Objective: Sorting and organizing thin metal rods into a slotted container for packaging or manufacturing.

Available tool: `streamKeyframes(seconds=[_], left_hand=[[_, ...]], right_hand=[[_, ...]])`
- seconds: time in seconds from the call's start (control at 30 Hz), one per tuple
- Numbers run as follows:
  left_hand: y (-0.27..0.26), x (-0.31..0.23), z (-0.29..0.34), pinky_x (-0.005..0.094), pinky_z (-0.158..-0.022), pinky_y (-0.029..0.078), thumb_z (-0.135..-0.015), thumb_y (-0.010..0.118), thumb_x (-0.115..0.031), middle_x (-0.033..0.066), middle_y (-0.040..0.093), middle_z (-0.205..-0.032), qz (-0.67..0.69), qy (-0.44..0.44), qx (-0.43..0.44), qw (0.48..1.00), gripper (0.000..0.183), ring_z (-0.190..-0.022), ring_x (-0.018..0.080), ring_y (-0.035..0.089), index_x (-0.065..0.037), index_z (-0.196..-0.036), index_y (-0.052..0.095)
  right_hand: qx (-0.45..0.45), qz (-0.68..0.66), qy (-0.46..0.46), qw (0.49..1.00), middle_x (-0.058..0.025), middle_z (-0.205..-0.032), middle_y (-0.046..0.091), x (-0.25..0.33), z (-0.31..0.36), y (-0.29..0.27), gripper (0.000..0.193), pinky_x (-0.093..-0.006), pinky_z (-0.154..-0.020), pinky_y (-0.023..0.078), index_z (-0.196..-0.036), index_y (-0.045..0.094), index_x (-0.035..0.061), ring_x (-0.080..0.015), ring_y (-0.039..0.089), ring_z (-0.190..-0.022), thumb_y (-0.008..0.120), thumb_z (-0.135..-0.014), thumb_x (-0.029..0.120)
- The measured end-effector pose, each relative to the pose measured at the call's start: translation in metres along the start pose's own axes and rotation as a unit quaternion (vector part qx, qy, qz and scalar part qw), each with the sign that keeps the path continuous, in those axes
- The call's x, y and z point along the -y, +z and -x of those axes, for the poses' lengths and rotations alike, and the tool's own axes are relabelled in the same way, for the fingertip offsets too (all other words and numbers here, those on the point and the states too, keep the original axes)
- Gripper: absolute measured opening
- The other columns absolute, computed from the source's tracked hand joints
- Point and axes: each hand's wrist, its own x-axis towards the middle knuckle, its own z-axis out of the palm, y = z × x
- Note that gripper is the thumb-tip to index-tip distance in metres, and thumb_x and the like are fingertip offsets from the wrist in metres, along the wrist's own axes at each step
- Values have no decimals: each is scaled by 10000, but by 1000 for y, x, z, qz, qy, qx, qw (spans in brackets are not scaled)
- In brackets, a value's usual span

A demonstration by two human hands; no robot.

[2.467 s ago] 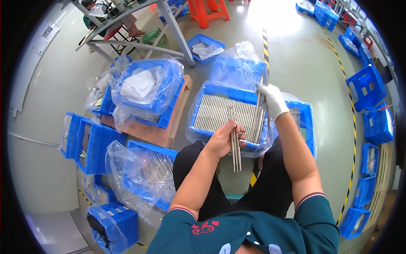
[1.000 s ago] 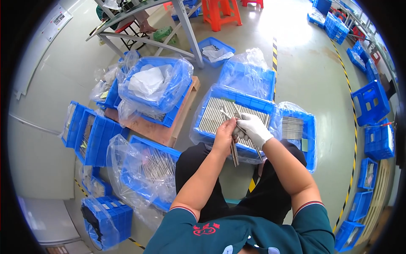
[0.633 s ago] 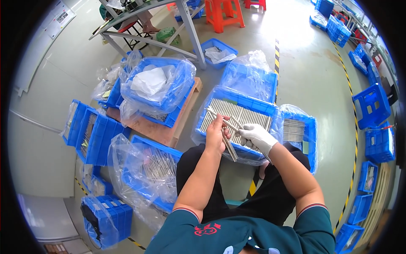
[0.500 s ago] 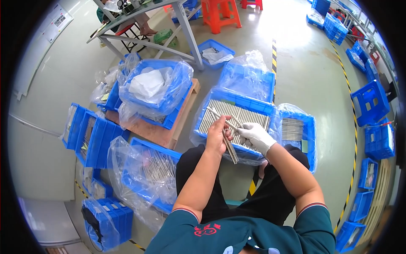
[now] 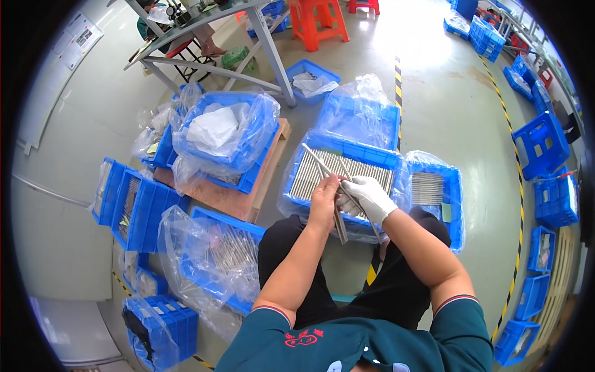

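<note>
My bare left hand [image 5: 323, 203] is closed round a few slim metal rods [image 5: 340, 230], whose ends stick out above and below the fingers. In a white glove, my right hand [image 5: 372, 197] grips another metal rod [image 5: 345, 168] that slants across beside them. Both hands meet over the near side of a plastic-lined blue crate [image 5: 379, 158]. Rows of similar rods [image 5: 304, 177] lie side by side in it. How many rods each hand holds is partly hidden by the fingers.
A smaller blue crate [image 5: 457, 208] with rods stands to the right. By my left knee, a bagged crate [image 5: 198, 266] holds loose rods. Stacked crates [image 5: 263, 133] sit on a wooden pallet [image 5: 214, 201]. A workbench [image 5: 217, 15] and a red stool [image 5: 319, 25] stand farther off.
My hands have drawn closer together and slightly down. The rods in the left hand point up more steeply, and the right hand's rod now shows below the glove.
</note>
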Motion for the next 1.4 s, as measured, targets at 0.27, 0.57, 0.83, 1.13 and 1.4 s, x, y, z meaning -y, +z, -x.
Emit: streamKeyframes(seconds=[0.27,0.57,0.83,1.13,1.4], left_hand=[[-1,-5,11,225,-456,370,-939,496,-397,-33,448,-589,-106,-132,72,983,316,-485,71,430,-109,-816,537],[7,6,16,240,-501,377,-936,506,-373,5,465,-714,-32,-240,184,953,324,-560,102,418,-84,-791,514],[-9,-14,11,454,-775,547,-931,486,-424,88,601,-897,71,-168,150,972,382,-878,281,646,-74,-787,538],[-11,-13,8,457,-768,531,-943,448,-442,95,609,-923,87,-189,191,959,405,-859,304,644,-86,-778,548],[-8,-11,9,248,-534,372,-892,550,-465,-10,459,-771,97,-197,145,965,354,-590,99,415,-123,-802,564]], right_hand=[[-12,49,-35,998,41,-569,444,20,-18,-30,356,-218,-406,275,-906,645,33,-44,374,-455,590,-880,384],[-256,75,-189,945,-99,-596,548,9,-79,-84,406,-340,-552,417,-733,621,1,-198,534,-559,568,-831,391],[-68,-64,-14,996,41,-523,428,35,-19,-59,280,-211,-362,215,-742,584,86,-56,341,-382,616,-864,335],[-53,450,-141,880,-164,-766,634,20,-3,-24,426,-388,-709,457,-788,660,49,-322,618,-772,523,-822,451],[-66,467,-172,865,-163,-825,636,16,-7,-23,400,-413,-729,464,-841,647,80,-325,615,-819,472,-875,439]])
